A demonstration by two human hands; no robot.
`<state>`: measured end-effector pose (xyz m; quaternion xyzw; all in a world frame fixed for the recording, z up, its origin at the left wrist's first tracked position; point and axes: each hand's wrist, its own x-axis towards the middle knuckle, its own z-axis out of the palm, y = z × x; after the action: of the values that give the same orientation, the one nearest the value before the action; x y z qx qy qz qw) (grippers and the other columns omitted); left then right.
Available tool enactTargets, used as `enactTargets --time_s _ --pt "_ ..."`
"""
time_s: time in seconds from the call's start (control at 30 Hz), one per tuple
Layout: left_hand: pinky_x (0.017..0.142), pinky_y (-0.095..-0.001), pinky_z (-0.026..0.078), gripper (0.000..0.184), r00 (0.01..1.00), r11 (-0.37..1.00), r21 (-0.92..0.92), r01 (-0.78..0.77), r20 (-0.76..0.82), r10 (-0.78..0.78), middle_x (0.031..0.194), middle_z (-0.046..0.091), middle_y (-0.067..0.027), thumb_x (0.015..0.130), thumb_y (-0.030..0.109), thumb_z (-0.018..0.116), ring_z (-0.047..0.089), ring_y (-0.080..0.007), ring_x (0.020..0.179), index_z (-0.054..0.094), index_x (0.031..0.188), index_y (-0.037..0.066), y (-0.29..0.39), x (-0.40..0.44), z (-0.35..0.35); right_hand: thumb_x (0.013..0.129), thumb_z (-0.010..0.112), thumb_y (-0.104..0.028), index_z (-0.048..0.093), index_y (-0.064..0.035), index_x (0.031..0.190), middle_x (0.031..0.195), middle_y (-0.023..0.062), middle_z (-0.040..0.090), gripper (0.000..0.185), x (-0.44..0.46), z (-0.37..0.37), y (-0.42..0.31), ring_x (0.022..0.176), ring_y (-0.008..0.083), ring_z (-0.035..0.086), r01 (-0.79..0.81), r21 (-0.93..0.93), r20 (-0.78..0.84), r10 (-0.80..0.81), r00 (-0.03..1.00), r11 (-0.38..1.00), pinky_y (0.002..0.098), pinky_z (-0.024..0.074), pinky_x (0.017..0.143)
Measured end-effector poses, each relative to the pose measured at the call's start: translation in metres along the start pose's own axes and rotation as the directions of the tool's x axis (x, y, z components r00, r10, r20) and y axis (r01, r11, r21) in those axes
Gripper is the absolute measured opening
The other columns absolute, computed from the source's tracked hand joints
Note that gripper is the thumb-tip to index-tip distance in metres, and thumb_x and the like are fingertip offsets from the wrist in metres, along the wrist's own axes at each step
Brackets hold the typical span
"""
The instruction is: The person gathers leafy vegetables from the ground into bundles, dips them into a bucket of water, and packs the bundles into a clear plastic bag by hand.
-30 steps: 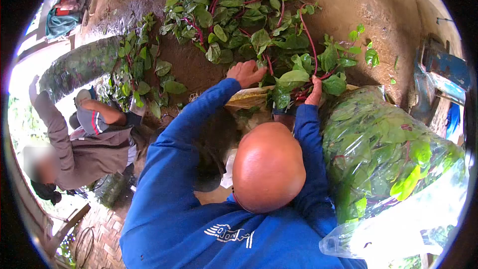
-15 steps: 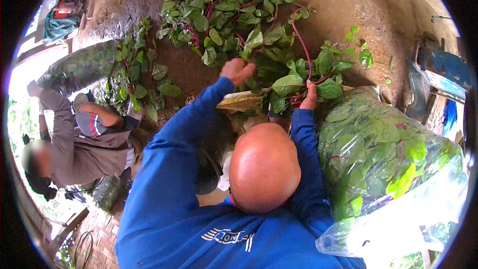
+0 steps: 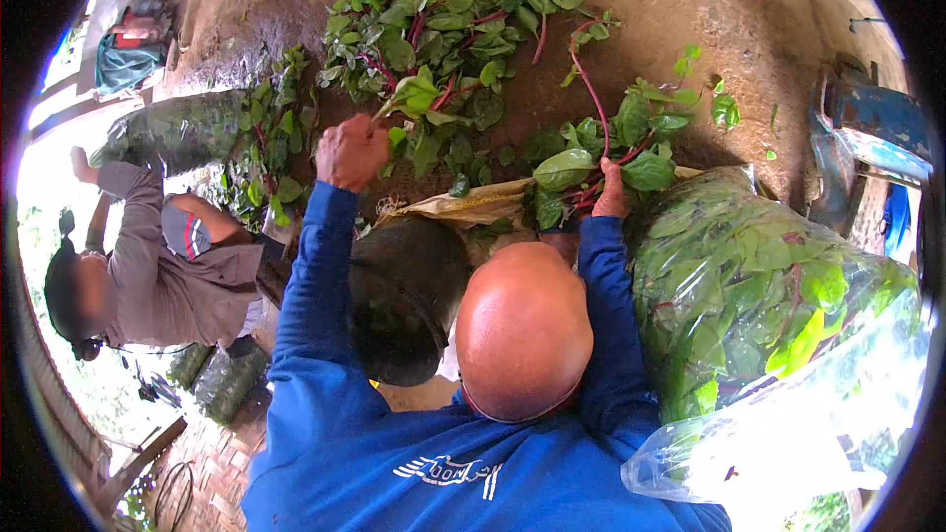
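My left hand (image 3: 352, 153), in a blue sleeve, is closed on the end of a leafy stem (image 3: 412, 94) whose leaves reach over the pile. My right hand (image 3: 611, 189) grips a bunch of leafy vines (image 3: 569, 169) with reddish-purple stems; one long bare stem arches upward from it. The large pile of green leafy vines (image 3: 448, 15) lies on the brown floor ahead of my hands. To the right of my right hand stands a clear plastic bag (image 3: 739, 286) packed with the same leaves.
A yellowish sack edge (image 3: 463, 205) and a dark round container (image 3: 409, 276) lie close to my body. At left, a co-worker (image 3: 187, 276) sits near a filled bag (image 3: 177, 128) and more vines (image 3: 266, 138). A worn blue metal object (image 3: 867, 128) stands at right.
My left hand has moved left, away from the middle of the pile, with a leafy stem in it. My right hand stays in place with its bunch. The co-worker's arm has shifted slightly.
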<state>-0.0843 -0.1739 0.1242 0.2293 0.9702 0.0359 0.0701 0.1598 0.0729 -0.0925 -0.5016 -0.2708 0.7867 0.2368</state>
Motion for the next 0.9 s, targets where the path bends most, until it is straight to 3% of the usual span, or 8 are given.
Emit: enactTargets --time_s 0.17,0.27,0.37,0.43,0.47,0.63,0.73,0.9 --pt "0.052 -0.0423 0.046 0.013 0.918 0.974 -0.212 -0.083 -0.395 -0.007 0.063 0.057 -0.0177 0.081 0.017 0.056 0.06 -0.0344 0.057 0.058 0.076 0.005 0.054 -0.003 -0.05 0.085 0.059 -0.03 0.064 -0.0062 0.11 0.114 0.0059 0.061 0.034 -0.028 0.026 -0.021 0.11 0.0147 0.05 -0.032 -0.055 0.016 0.033 0.999 0.998 0.0305 0.0332 0.1" --pt "0.049 -0.0387 0.047 0.014 0.887 0.941 -0.26 -0.218 -0.455 0.079 0.066 0.059 -0.0154 0.083 0.018 0.059 0.06 -0.0329 0.055 0.054 0.084 0.006 0.087 0.002 -0.023 0.071 0.074 -0.04 0.068 -0.0085 0.097 0.085 -0.0007 0.061 0.041 -0.042 0.031 -0.03 0.065 0.0124 0.057 -0.235 -0.119 0.025 0.239 0.971 0.965 0.0291 0.0476 0.054" --pt "0.052 -0.0444 0.051 0.023 0.973 0.935 -0.273 -0.228 -0.085 0.213 0.067 0.06 -0.0154 0.083 0.02 0.056 0.061 -0.0345 0.057 0.051 0.101 0.007 0.127 -0.002 0.048 0.076 0.069 -0.041 0.065 -0.0105 0.104 0.098 0.0068 0.062 0.042 -0.029 0.026 -0.019 0.066 0.0187 0.063 -0.104 -0.345 0.061 0.133 0.989 0.933 0.033 0.0503 0.049" --pt "0.058 -0.0479 0.05 0.042 0.859 0.841 -0.294 -0.454 0.106 0.501 0.076 0.061 -0.0176 0.078 0.017 0.052 0.061 -0.0379 0.065 0.045 0.118 0.008 0.138 -0.009 0.1 0.076 0.069 -0.04 0.065 -0.0088 0.103 0.093 0.007 0.062 0.041 -0.003 0.008 0.014 0.065 0.0187 0.063 -0.093 -0.384 0.087 0.136 0.987 0.919 0.033 0.051 0.049" --pt "0.056 -0.0492 0.049 0.03 0.797 0.758 -0.377 -0.533 0.079 0.6 0.074 0.061 -0.0182 0.071 0.014 0.053 0.062 -0.0385 0.068 0.049 0.099 0.004 0.147 -0.014 0.106 0.077 0.069 -0.038 0.064 -0.0072 0.103 0.088 0.0072 0.063 0.041 -0.001 0.011 0.017 0.065 0.0186 0.063 -0.082 -0.418 0.109 0.14 0.984 0.905 0.0331 0.0517 0.05" --pt "0.06 -0.0499 0.049 0.034 0.787 0.767 -0.462 -0.444 0.208 0.581 0.078 0.062 -0.0191 0.068 0.014 0.053 0.061 -0.0402 0.071 0.05 0.1 0.003 0.162 -0.011 0.124 0.083 0.062 -0.028 0.059 -0.0012 0.107 0.093 0.0114 0.065 0.037 -0.008 0.001 0.005 0.076 0.0235 0.064 -0.448 -0.117 0.285 0.462 0.84 0.886 0.0385 0.056 0.065" --pt "0.063 -0.0498 0.048 0.044 0.791 0.793 -0.476 -0.381 0.277 0.546 0.082 0.061 -0.0212 0.069 0.014 0.054 0.06 -0.0411 0.075 0.049 0.111 0.006 0.159 -0.008 0.124 0.084 0.059 -0.028 0.057 -0.0042 0.11 0.101 0.0127 0.063 0.036 -0.048 0.031 -0.032 0.089 0.0273 0.062 -0.511 0.063 0.505 0.414 0.757 0.857 0.0429 0.0534 0.077" --pt "0.063 -0.0479 0.05 0.046 0.748 0.803 -0.408 -0.435 0.333 0.574 0.083 0.063 -0.0195 0.065 0.018 0.057 0.061 -0.0391 0.075 0.051 0.109 0.006 0.174 -0.02 0.118 0.082 0.061 -0.037 0.056 -0.0056 0.11 0.106 0.0113 0.062 0.042 -0.046 0.042 -0.03 0.099 0.0279 0.06 -0.563 0.068 0.432 0.484 0.761 0.824 0.0434 0.05 0.086"
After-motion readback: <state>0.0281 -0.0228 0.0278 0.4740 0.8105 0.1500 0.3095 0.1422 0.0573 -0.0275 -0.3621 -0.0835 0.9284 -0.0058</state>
